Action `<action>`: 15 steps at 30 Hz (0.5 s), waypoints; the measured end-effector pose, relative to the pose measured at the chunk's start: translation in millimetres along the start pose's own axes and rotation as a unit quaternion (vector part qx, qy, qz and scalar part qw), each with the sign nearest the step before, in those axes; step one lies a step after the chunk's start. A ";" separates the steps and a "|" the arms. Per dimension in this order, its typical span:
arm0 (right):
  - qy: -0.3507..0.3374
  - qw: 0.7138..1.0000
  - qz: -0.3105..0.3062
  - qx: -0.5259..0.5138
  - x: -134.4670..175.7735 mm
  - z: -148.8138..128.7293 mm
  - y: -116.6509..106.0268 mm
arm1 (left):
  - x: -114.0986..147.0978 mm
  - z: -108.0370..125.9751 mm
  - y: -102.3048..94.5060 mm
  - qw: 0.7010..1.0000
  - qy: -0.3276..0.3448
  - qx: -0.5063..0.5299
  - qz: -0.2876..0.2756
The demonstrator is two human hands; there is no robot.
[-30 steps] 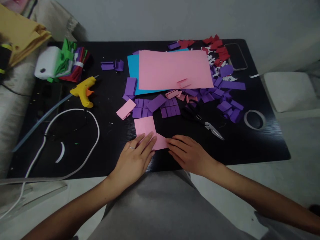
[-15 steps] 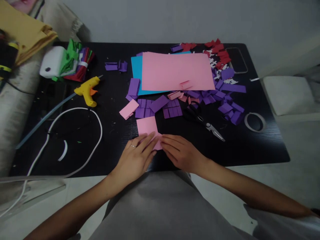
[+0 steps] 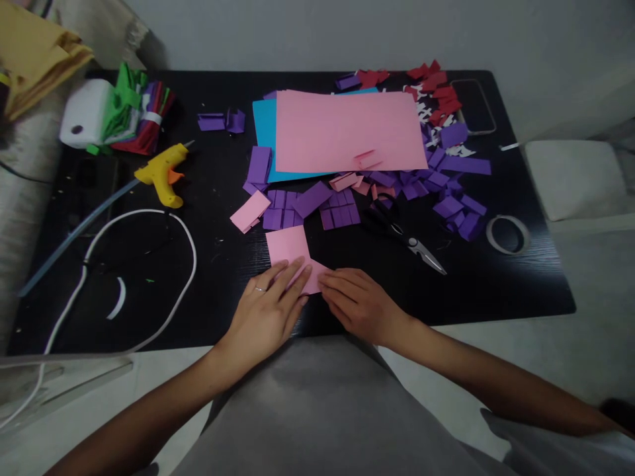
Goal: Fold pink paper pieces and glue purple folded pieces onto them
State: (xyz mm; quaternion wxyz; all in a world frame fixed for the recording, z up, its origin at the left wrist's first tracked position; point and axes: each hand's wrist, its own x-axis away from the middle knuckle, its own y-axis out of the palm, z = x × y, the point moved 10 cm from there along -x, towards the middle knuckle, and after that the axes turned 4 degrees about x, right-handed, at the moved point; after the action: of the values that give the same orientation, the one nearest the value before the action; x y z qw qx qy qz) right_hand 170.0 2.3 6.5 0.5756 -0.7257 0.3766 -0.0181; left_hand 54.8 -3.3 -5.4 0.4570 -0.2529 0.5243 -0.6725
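Observation:
A pink piece of paper (image 3: 288, 244) lies on the black table close to its front edge, with a folded part reaching out to the right. My left hand (image 3: 270, 297) rests flat on the lower part of it, fingers stretched and slightly apart, a ring on one of them. At the paper's right end my right hand (image 3: 360, 304) has its fingers pressed together on the edge; the thumb is mostly hidden. Just beyond are a folded pink piece (image 3: 250, 211) and purple folded paper pieces (image 3: 340, 210).
Large pink sheets (image 3: 347, 132) lie over a blue sheet (image 3: 262, 132). To the right are scissors (image 3: 419, 248), a tape roll (image 3: 508, 235) and purple scraps (image 3: 449, 205). A yellow glue gun (image 3: 166, 175) and a white cable (image 3: 193, 264) occupy the left.
The camera view has shifted slightly. A little more of the pink paper shows between my hands. Both hands stay on it in nearly the same place.

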 end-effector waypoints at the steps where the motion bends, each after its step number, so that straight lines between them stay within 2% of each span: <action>1: 0.000 1.000 0.000 0.002 -0.5 -0.2 -0.4 | 0.0 0.2 0.0 1.000 0.000 0.001 0.000; 7: 0.022 1.000 -0.005 -0.001 -0.6 2.2 -1.8 | 0.1 -1.5 -2.8 0.999 -0.002 0.034 0.008; 10: 0.040 0.999 -0.006 -0.008 -1.5 5.0 -2.1 | -2.0 -6.8 -10.7 0.997 -0.003 0.072 0.032; 15: 0.094 0.992 0.021 -0.083 -10.3 16.9 -4.3 | -11.9 -16.5 -17.0 0.996 -0.004 0.084 0.040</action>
State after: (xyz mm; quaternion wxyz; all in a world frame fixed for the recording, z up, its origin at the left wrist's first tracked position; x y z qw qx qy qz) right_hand 172.7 22.2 8.7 0.4759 -0.7578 0.4444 -0.0426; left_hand 40.8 15.5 6.8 0.5048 -0.1954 0.4740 -0.6945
